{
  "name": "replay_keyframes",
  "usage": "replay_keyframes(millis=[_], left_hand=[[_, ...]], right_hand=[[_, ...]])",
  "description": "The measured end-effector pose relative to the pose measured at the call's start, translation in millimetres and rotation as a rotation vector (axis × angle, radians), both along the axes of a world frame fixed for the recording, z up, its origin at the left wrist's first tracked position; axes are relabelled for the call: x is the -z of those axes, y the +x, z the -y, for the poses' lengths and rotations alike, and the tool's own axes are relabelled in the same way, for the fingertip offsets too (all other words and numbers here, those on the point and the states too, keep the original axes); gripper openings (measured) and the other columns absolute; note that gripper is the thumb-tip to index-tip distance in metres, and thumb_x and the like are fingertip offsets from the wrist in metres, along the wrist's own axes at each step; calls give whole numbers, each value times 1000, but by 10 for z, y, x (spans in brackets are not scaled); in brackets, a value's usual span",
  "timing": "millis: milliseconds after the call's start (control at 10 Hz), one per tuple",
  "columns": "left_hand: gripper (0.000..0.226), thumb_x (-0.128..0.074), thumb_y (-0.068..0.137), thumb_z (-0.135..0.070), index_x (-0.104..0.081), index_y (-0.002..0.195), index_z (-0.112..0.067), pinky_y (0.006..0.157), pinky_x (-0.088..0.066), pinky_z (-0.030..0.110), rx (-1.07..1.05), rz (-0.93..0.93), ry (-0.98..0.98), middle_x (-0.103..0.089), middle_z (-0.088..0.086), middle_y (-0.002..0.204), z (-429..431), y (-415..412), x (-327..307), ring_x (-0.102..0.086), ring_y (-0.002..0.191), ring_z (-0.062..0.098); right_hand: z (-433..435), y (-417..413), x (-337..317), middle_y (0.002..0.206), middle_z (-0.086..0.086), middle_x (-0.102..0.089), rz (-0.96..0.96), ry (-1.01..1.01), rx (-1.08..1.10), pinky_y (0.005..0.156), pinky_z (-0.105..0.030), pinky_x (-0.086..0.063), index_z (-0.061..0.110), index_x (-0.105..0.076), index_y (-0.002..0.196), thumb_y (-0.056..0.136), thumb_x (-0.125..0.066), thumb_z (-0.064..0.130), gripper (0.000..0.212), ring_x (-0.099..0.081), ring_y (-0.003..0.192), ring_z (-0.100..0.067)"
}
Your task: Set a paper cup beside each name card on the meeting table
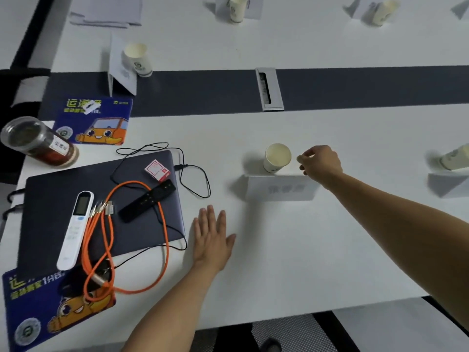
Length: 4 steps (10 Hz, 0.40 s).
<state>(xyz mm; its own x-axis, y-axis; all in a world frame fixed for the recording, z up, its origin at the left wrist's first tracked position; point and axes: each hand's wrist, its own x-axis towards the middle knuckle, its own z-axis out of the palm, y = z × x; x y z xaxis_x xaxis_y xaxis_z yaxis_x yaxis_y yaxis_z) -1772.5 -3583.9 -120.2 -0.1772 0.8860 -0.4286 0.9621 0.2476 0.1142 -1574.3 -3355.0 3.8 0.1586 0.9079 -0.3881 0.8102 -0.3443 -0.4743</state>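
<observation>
- The right hand hangs over the table just right of the paper cup. Its fingers are loosely curled, thumb and forefinger tips are close together, and it holds nothing; a thin gap shows between fingertips and cup.
- That cup stands upright just behind the name card, near its middle. The print on the card is too blurred to read.
- The left hand lies flat on the table, fingers straight, in front of the name card and to its left, just beside the laptop.
- The closed laptop, left of the name card, carries a white remote, a black remote, a looped orange cable and a small red-and-white box whose label I can't make out.
- Further left of the name card, a jar leans with a white label, unreadable.
- Two blue mats lie left of the name card, one behind the laptop and one before it, each with an orange cartoon car and yellow Chinese writing.
- Well behind the name card, more cups stand by other cards; the near-left one bears a dark logo.
</observation>
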Motion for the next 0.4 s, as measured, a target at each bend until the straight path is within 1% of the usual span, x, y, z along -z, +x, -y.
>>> replay_keyframes(millis=[100,200,300,400], left_hand=[[63,-38,98,-43,-21,152,-13,119,-13,47,21,15,-79,-8,20,161,-55,-12,-244,-5,149,38],[42,-44,97,-35,-47,132,-12,104,-36,42,16,84,-89,-44,14,141,-12,12,-515,-41,130,32],[40,-43,98,-35,-50,131,-13,95,-43,40,-29,165,-81,-55,12,131,265,114,-713,-52,120,34],[42,-45,98,-34,-49,135,-14,95,-44,38,-43,174,-45,-57,11,132,654,281,-848,-54,120,32]], right_hand=[[240,133,-149,84,-2,-75,-20,-2,-22,80,-40,-59,16,-69,90,86,-62,27,14,-72,84,-25],[525,254,-257,84,-3,-75,-37,-21,-49,79,-41,-60,17,-70,88,85,-62,27,14,-72,83,-25],[870,396,-330,82,-4,-75,-64,-11,-79,80,-42,-60,15,-71,87,84,-62,25,13,-73,82,-25],[1238,583,-365,85,-3,-75,-93,13,-127,78,-39,-60,17,-70,92,86,-62,22,12,-73,82,-24]])
